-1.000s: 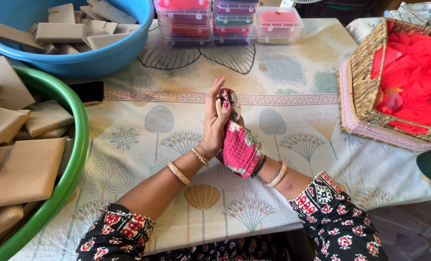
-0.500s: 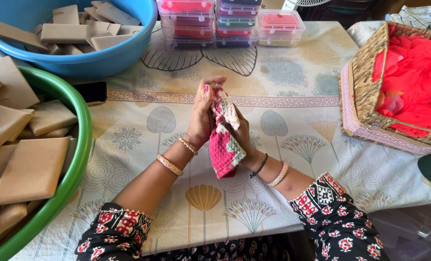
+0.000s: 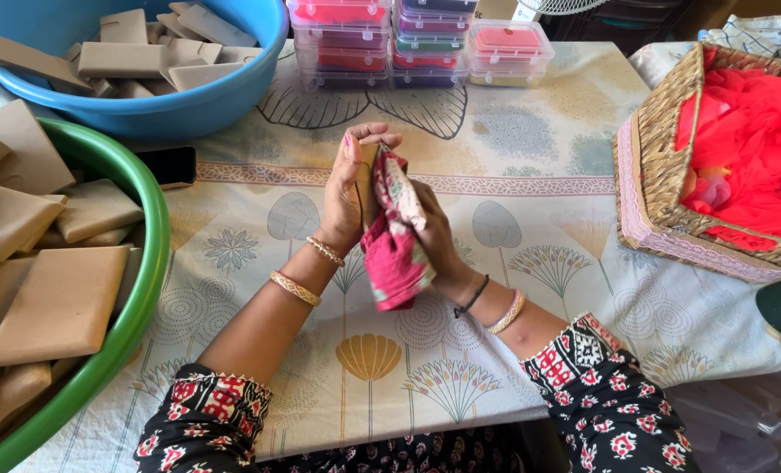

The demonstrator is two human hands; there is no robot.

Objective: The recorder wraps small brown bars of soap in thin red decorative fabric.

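Both hands raised above the table, clasping 1 flat tan block and a pink cloth.

Left hand (image 3: 345, 197) grips the tan block (image 3: 369, 180) upright; right hand (image 3: 432, 236) presses the pink cloth (image 3: 397, 245) against it, cloth hanging below. Green basin (image 3: 137, 298) of similar blocks sits left, wicker basket (image 3: 662, 175) right.

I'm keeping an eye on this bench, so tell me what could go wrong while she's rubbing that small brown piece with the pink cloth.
1. The brown piece is pinched upright only by the left hand; it could slip onto the table.
2. The pink cloth in the right hand hangs loose and might snag a bangle.
3. The phone sits wedged between the green tub and blue tub; a nudged tub could hit it.
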